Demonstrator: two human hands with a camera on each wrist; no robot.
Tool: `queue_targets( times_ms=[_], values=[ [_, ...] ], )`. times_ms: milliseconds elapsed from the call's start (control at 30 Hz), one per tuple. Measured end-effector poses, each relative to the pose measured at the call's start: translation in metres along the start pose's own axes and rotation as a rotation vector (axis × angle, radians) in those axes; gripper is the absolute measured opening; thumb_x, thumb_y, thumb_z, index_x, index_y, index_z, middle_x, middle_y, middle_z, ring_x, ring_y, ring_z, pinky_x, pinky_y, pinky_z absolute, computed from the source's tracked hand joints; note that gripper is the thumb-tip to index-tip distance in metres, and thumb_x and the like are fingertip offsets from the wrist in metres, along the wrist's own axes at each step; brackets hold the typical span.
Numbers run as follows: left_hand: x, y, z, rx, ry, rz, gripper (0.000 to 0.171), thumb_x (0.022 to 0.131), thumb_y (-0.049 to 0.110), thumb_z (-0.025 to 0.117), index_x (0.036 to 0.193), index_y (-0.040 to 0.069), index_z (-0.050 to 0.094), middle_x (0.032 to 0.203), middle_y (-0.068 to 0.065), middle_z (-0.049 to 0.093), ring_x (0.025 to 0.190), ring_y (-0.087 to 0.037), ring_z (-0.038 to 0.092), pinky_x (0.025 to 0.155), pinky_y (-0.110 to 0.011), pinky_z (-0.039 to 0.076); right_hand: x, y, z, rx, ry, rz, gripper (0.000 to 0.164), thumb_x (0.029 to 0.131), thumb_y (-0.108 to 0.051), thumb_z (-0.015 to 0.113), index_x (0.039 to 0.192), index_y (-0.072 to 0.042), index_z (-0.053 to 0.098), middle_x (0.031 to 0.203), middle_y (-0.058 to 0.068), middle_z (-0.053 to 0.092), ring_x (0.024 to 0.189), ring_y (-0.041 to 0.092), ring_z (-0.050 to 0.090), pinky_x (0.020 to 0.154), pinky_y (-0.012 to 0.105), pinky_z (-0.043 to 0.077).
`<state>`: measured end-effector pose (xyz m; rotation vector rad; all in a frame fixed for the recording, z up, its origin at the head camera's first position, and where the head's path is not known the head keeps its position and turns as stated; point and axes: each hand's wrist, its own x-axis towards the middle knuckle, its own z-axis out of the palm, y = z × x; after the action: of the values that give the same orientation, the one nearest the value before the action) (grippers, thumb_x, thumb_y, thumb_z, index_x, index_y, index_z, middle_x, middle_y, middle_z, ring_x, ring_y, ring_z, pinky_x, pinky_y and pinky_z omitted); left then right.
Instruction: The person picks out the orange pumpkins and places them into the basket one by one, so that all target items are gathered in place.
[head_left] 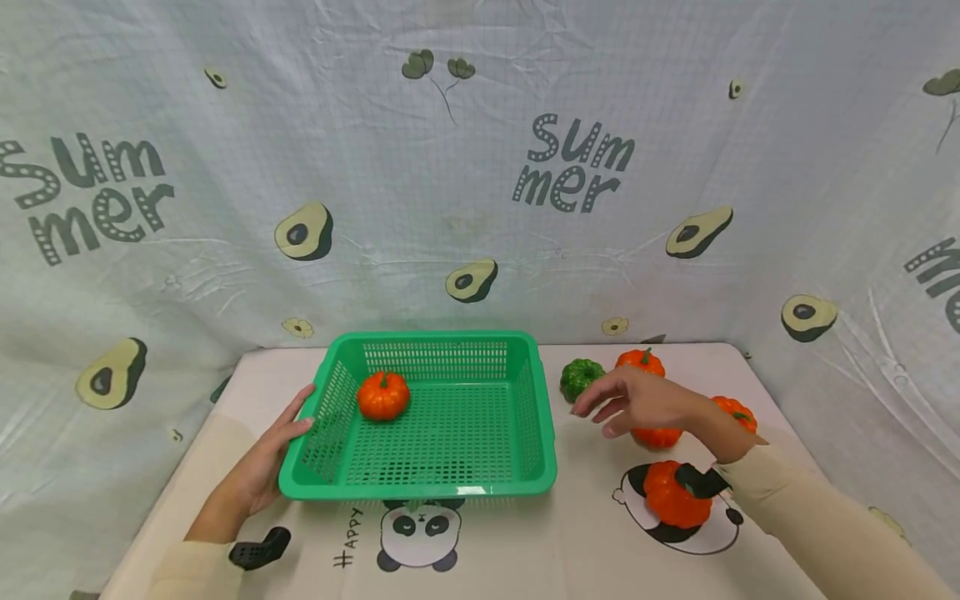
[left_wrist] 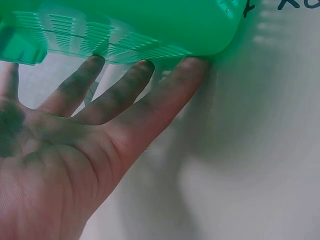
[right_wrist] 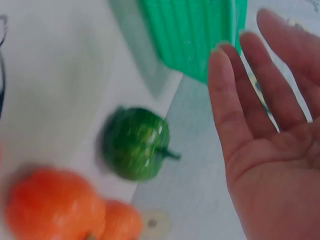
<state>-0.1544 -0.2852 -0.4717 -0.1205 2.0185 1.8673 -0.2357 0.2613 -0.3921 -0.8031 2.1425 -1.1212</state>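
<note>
A green plastic basket (head_left: 420,490) stands on the table, with one small orange pumpkin (head_left: 383,397) inside near its left wall. My left hand (head_left: 261,467) is at the basket's left side; in the left wrist view its extended fingers (left_wrist: 127,90) touch the outer wall. To the right of the basket, my right hand (head_left: 637,400) hovers with relaxed fingers and holds nothing. Nearest to it is a small green pumpkin (head_left: 579,382), seen whole with its stem in the right wrist view, a gap away from the fingers (right_wrist: 227,95).
Several orange pumpkins lie on the right: one at the back (head_left: 639,360), one partly behind my right hand (head_left: 657,438), another by the right edge (head_left: 738,415) and a front one (head_left: 675,495) on a panda print. A printed cloth (head_left: 465,233) hangs behind and beside the table.
</note>
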Motion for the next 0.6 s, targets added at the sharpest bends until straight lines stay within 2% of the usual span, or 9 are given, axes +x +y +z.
queue_targets(
  times_ms=[67,167,267,333,433,600],
  values=[
    [0.000,0.000,0.000,-0.002,0.002,0.001,0.070,0.111,0.041,0.035,0.165,0.045,-0.009,0.177,-0.012,-0.011,0.158,-0.042,0.009,0.112,-0.044,0.035,-0.008,0.004,-0.005,-0.011,-0.022,0.017,0.037,0.085,0.008,0.071,0.121,-0.001,0.074,0.126,0.020,0.072,0.114,0.032,0.072,0.092,0.037,0.061],
    [0.000,0.000,0.000,-0.007,0.007,0.005,0.070,0.111,0.040,0.035,0.166,0.044,-0.009,0.177,-0.013,-0.010,0.157,-0.042,0.010,0.105,-0.036,0.040,-0.019,0.012,-0.013,-0.032,-0.042,0.049,0.039,0.084,0.009,0.071,0.120,-0.003,0.075,0.125,0.019,0.072,0.111,0.023,0.072,0.093,0.038,0.060],
    [0.000,-0.001,-0.001,-0.017,0.011,0.006,0.070,0.111,0.039,0.036,0.166,0.043,-0.008,0.177,-0.013,-0.009,0.157,-0.042,0.011,0.100,-0.030,0.042,-0.031,0.023,-0.020,-0.031,-0.060,0.074,0.041,0.082,0.009,0.072,0.120,-0.006,0.075,0.127,0.023,0.071,0.110,0.013,0.072,0.094,0.033,0.060],
    [-0.001,-0.001,-0.001,-0.019,0.013,0.007,0.070,0.111,0.039,0.036,0.166,0.043,-0.008,0.177,-0.013,-0.009,0.156,-0.042,0.012,0.099,-0.030,0.042,-0.039,0.031,-0.024,-0.020,-0.075,0.072,0.043,0.081,0.009,0.073,0.121,-0.004,0.075,0.127,0.028,0.069,0.110,0.010,0.071,0.095,0.031,0.059],
    [-0.001,-0.001,-0.001,-0.018,0.012,0.007,0.070,0.111,0.039,0.036,0.166,0.044,-0.008,0.177,-0.014,-0.009,0.156,-0.042,0.012,0.100,-0.030,0.042,-0.050,0.041,-0.030,-0.004,-0.088,0.066,0.044,0.079,0.007,0.074,0.123,0.002,0.072,0.128,0.028,0.069,0.111,0.009,0.071,0.096,0.028,0.058],
    [-0.001,0.000,-0.001,-0.018,0.001,0.018,0.070,0.111,0.039,0.035,0.166,0.043,-0.009,0.177,-0.013,-0.010,0.156,-0.042,0.011,0.099,-0.028,0.043,-0.073,0.053,-0.039,0.068,-0.092,0.087,0.049,0.079,0.008,0.072,0.128,0.010,0.067,0.131,0.011,0.072,0.114,0.005,0.070,0.092,0.027,0.058]
  ],
)
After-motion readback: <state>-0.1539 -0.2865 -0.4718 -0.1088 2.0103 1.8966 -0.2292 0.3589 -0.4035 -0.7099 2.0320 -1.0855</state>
